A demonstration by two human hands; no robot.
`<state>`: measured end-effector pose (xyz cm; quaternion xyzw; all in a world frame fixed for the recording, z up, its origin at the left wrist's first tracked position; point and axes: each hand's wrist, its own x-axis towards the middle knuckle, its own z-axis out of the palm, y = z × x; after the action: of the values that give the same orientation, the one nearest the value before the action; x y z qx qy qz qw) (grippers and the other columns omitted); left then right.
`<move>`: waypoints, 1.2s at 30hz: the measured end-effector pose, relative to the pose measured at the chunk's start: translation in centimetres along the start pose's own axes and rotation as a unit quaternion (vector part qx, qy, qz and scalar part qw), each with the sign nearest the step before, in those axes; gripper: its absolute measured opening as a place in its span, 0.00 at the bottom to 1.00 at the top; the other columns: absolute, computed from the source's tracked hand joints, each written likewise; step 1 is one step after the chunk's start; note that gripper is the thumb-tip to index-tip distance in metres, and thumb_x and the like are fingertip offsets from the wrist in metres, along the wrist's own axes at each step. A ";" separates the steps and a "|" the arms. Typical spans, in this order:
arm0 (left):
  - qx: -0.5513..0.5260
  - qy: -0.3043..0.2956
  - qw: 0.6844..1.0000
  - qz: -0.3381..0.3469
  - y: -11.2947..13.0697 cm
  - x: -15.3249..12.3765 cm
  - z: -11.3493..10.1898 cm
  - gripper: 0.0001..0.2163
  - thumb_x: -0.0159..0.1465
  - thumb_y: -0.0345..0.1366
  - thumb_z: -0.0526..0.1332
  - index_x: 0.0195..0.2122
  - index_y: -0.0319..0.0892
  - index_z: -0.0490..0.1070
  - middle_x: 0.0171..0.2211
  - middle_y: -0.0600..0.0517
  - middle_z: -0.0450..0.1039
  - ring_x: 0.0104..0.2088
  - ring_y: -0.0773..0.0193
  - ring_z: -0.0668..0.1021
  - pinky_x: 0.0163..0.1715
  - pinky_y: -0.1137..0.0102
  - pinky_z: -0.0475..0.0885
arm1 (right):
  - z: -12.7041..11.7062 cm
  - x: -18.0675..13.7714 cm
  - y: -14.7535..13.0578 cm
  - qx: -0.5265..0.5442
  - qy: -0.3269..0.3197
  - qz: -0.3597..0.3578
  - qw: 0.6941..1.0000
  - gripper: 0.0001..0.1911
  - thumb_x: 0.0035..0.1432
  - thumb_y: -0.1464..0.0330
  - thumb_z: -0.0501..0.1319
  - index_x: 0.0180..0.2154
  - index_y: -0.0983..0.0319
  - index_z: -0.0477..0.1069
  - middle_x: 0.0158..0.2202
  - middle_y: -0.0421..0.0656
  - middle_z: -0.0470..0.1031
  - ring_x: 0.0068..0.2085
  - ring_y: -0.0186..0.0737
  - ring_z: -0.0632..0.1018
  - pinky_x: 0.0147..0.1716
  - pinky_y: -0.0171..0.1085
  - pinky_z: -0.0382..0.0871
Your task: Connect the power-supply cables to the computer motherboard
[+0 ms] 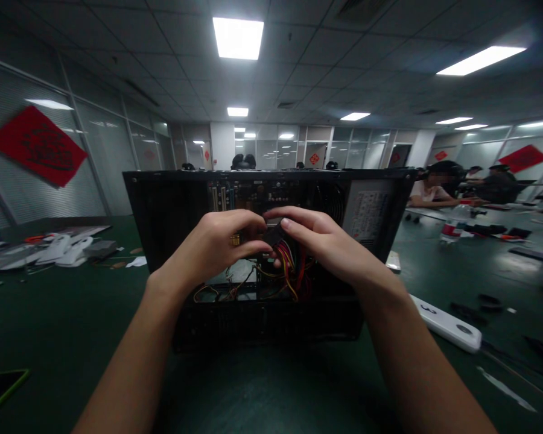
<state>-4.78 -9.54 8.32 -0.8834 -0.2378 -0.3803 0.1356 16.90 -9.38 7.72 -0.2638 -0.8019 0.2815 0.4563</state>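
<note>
An open black computer case lies on a dark green table in front of me, its inside showing a motherboard and a bundle of red, yellow and black wires. Both my hands reach into it. My left hand and my right hand meet in the middle, fingers pinched together on a small black connector at the end of the wire bundle. A power supply with a label sits at the case's right end.
A white power strip lies right of the case. Papers and white parts clutter the far left of the table. A phone with a green edge lies at bottom left. People sit at a table at the far right.
</note>
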 end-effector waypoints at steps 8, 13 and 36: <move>-0.009 -0.013 1.000 -0.008 0.4 -0.1 -0.1 0.20 0.60 0.40 0.69 0.52 0.43 0.70 0.35 0.54 0.76 0.34 0.66 0.78 0.36 0.73 0.72 | 0.9 -0.1 0.2 -0.033 0.026 -0.019 0.999 0.20 0.67 0.62 0.55 0.57 0.58 0.72 0.58 0.44 0.73 0.60 0.47 0.71 0.62 0.48 0.62; -0.017 -0.029 0.999 -0.005 0.6 -0.1 -0.2 0.25 0.59 0.41 0.69 0.56 0.44 0.68 0.38 0.53 0.77 0.36 0.65 0.79 0.39 0.72 0.73 | 0.8 -0.5 0.2 -0.039 0.024 -0.019 0.999 0.23 0.67 0.61 0.55 0.61 0.57 0.67 0.64 0.41 0.66 0.66 0.47 0.63 0.67 0.50 0.53; 0.057 -0.073 0.996 -0.010 0.1 -0.4 0.3 0.25 0.59 0.37 0.69 0.58 0.44 0.66 0.47 0.47 0.78 0.44 0.57 0.81 0.43 0.67 0.75 | 1.1 -0.6 0.7 -0.075 -0.071 -0.009 0.995 0.35 0.59 0.72 0.56 0.67 0.58 0.53 0.69 0.43 0.55 0.69 0.45 0.56 0.69 0.47 0.48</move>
<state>-4.78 -9.59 7.81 -0.8974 -0.2771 -0.3016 0.1639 16.31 -9.49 6.42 -0.2691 -0.8536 0.2342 0.3795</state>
